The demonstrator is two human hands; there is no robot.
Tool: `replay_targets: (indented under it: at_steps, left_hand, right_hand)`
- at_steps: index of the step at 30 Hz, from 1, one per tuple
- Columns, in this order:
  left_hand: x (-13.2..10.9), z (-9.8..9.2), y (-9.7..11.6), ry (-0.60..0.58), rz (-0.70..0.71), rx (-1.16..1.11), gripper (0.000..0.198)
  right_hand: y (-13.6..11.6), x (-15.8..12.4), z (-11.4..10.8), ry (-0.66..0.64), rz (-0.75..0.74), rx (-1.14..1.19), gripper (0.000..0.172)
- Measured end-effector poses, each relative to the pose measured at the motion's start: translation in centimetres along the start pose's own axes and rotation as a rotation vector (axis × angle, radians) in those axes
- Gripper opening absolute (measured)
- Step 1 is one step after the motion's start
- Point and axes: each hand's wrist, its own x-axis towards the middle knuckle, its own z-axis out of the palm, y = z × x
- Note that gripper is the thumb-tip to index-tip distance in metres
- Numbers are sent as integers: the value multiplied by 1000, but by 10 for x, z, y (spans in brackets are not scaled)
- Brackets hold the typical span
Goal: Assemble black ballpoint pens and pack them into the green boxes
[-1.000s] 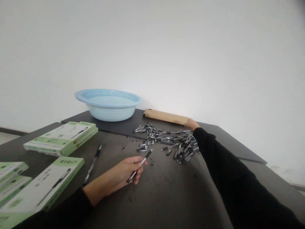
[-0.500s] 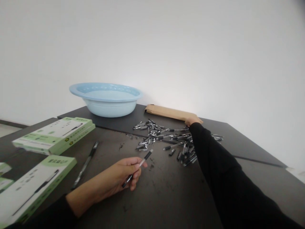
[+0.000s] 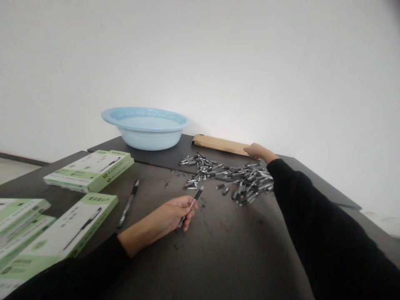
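My left hand [image 3: 179, 214] is closed around a clear-barrelled pen [image 3: 194, 201] with a dark section, its upper end pointing away from me. At the back, my right hand [image 3: 259, 152] has its fingers curled at the right end of a long brown paper packet [image 3: 220, 144], which lies near the wall; the hand hides that end. Between my hands and the packet spreads a loose pile of small pen parts [image 3: 250, 181], clear and black. One longer pen-like bundle [image 3: 128, 203] rests on the dark table to the left of my left hand.
A light blue basin [image 3: 150, 139] stands at the back left by the white wall. Several green and white pen boxes [image 3: 87, 168] lie along the left side, some stacked. Dark smudges mark the tabletop [image 3: 218, 246]. A seam crosses the table behind the pile.
The view has turned slightly left, so the boxes appear further right. My right arm has shifted right and shows more of the pile. The left hand keeps its pen.
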Motion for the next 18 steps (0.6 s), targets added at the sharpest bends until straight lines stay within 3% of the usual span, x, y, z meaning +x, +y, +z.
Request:
replay_targets:
  at_steps: [4,7,11,14,18]
  left_hand:
    - [-5,13,2,-2,18,-61,25]
    - [-12,32,-3,-70,23,-67,30]
    - [-23,62,-11,-205,16,-74,24]
    - [-29,76,-14,-288,3,-56,23]
    - [-28,77,-13,-314,-6,-18,24]
  right_hand:
    - [11,-68,-15,-28,-87,147,35]
    - [18,-142,-14,-10,-302,617,31]
    - [19,-227,-6,-158,-250,1105,42]
    - [14,-262,2,-198,-254,1268,43]
    - [7,-281,9,-110,-277,1308,43]
